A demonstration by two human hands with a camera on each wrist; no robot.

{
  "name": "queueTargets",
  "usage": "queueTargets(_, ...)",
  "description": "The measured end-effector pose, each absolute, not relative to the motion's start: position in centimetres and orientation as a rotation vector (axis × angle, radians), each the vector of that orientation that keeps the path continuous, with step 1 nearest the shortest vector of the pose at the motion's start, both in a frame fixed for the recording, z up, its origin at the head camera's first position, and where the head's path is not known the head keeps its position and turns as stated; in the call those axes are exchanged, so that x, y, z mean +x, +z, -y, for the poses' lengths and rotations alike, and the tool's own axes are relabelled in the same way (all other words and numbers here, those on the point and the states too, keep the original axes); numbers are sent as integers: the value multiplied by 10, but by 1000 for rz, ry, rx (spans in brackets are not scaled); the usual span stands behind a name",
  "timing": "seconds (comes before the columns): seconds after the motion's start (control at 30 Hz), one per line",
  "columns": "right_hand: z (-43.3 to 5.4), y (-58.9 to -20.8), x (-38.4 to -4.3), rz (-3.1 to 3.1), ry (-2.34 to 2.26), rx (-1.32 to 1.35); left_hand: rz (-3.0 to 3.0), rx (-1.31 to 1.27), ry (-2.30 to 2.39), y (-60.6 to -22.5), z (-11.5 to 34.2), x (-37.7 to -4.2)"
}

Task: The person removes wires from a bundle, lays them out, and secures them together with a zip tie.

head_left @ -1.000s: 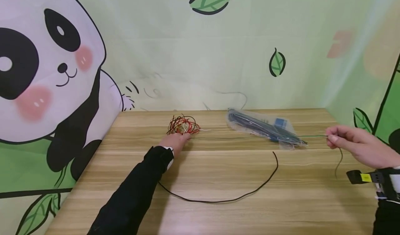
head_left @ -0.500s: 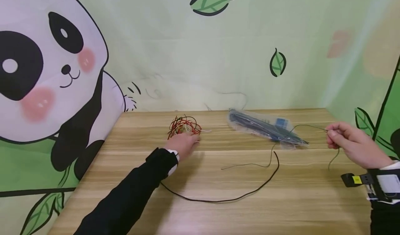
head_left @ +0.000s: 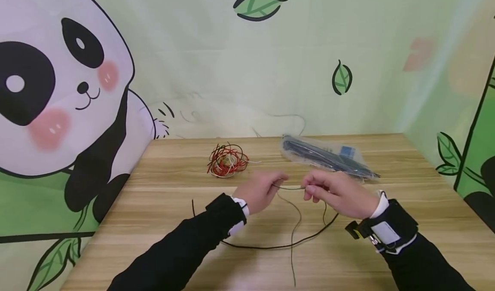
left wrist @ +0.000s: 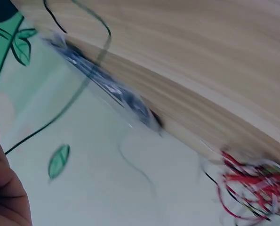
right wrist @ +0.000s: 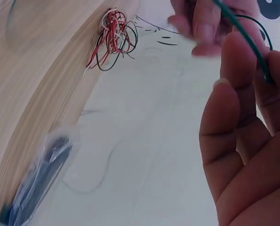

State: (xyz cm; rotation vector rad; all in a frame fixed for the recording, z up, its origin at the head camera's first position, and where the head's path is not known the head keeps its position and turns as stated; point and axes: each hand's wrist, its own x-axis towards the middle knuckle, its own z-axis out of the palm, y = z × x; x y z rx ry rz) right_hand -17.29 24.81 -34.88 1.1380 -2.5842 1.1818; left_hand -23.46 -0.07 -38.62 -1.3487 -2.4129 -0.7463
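Note:
A thin green wire (head_left: 292,189) spans the short gap between my two hands above the middle of the table. My right hand (head_left: 335,192) pinches it between thumb and forefinger, clear in the right wrist view, where the green wire (right wrist: 247,36) crosses the fingertips. The left hand (head_left: 258,191) holds it a little to the left, and a long tail hangs from there towards the front of the table. A short end droops below the right hand. Under both hands a thicker black cord (head_left: 267,248) lies in a wide curve, partly hidden by the left forearm.
A tangle of red, black and white wires (head_left: 228,161) lies at the back, left of centre. To its right is a clear plastic bag (head_left: 328,157) of long dark strips. The wooden table (head_left: 162,179) meets a printed cloth backdrop (head_left: 216,67).
My left hand has left the wire tangle and come right to the green wire, whose left end fell loose in between. The right hand has brought the wire leftward to the middle.

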Motion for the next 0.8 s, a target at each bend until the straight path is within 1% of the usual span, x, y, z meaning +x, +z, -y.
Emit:
queueTargets(0.17,-264,-343,-166,2655,1123,1025,2315,-1282,-765,-372,50,-237)
queueTargets(0.37,-295,-334,-155,2666,1047,971,2323,-1332,-545,-341,99,-229)
queueTargets(0.5,-314,-331,-150,2704,909,905,2339,-1329,-413,-328,128,-226)
queueTargets(0.63,-327,-336,-150,2761,747,847,2379,-1288,-298,-326,157,-223)
queueTargets(0.8,-336,-356,-154,2837,508,810,2478,-1197,-173,-343,185,-218)
